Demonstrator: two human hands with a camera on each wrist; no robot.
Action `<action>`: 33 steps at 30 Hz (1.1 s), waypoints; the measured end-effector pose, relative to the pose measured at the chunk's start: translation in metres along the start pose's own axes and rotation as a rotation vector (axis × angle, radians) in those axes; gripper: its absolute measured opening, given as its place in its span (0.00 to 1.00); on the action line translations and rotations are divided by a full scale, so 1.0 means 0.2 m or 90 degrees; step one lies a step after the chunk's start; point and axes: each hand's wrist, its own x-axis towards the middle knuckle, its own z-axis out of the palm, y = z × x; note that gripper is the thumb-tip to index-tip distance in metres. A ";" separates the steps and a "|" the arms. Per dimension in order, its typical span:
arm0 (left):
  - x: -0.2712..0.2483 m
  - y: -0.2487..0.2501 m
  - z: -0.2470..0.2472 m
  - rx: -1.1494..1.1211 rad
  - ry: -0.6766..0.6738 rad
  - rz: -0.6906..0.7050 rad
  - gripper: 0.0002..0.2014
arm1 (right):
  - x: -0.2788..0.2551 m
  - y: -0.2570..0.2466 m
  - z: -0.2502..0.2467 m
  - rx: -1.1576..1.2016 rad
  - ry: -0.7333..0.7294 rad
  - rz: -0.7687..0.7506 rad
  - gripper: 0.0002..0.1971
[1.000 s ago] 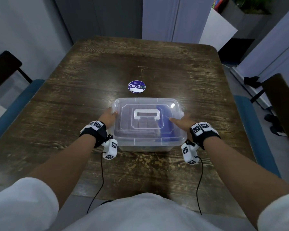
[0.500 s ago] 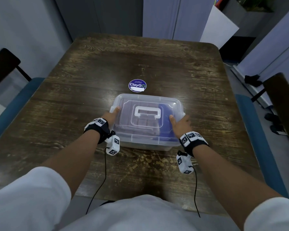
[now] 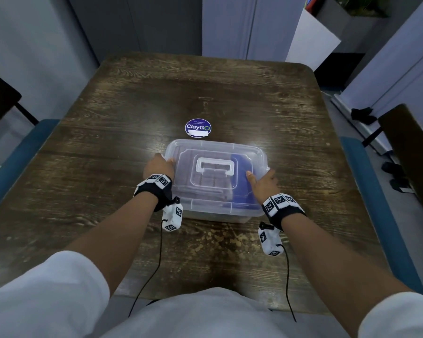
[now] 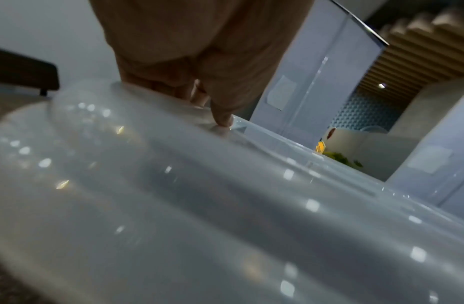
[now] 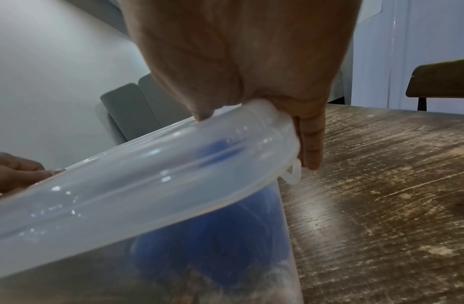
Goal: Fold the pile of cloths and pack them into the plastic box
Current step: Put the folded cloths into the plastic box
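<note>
Clear plastic box, lid on, mid wooden table
Folded cloths inside, blue one on the right; left hand and right hand each grip the lid's side edge.

Worn wooden table, grey walls

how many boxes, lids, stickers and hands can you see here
plastic box: 1
lid, on the box: 1
round sticker: 1
hands: 2, left hand and right hand, each holding the lid's rim
total: 5
</note>
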 end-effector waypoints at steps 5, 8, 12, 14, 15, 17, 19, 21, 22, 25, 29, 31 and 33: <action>-0.02 0.02 0.01 0.059 0.025 0.028 0.18 | -0.01 -0.02 -0.01 0.008 -0.005 0.012 0.42; -0.01 0.04 0.05 0.075 0.006 0.025 0.19 | 0.00 0.00 -0.02 0.046 -0.025 0.016 0.43; -0.09 0.12 0.15 0.140 -0.045 0.142 0.32 | 0.02 0.05 -0.04 0.217 -0.044 0.020 0.43; -0.15 0.18 0.19 0.216 -0.106 0.217 0.37 | 0.02 0.07 -0.05 0.269 -0.057 0.033 0.45; -0.17 0.19 0.20 0.253 -0.134 0.232 0.42 | 0.02 0.07 -0.05 0.282 -0.060 0.038 0.48; -0.19 0.19 0.21 0.298 -0.156 0.244 0.50 | 0.03 0.08 -0.07 0.296 -0.069 0.072 0.52; -0.20 0.18 0.21 0.308 -0.138 0.259 0.53 | 0.04 0.09 -0.10 0.284 -0.089 0.127 0.60; -0.20 0.17 0.22 0.303 -0.117 0.263 0.53 | 0.08 0.09 -0.12 0.230 -0.093 0.149 0.67; -0.21 0.17 0.22 0.300 -0.112 0.261 0.53 | 0.10 0.08 -0.13 0.179 -0.080 0.135 0.70; -0.20 0.17 0.24 0.293 -0.105 0.262 0.54 | 0.14 0.00 -0.16 0.003 -0.053 0.054 0.56; -0.20 0.17 0.24 0.296 -0.096 0.265 0.53 | 0.16 -0.07 -0.12 -0.124 -0.070 0.023 0.38; -0.21 0.17 0.24 0.304 -0.095 0.263 0.53 | 0.15 -0.10 -0.08 -0.167 -0.053 0.018 0.32; -0.21 0.19 0.24 0.313 -0.099 0.259 0.53 | 0.15 -0.13 -0.06 -0.218 -0.045 0.011 0.27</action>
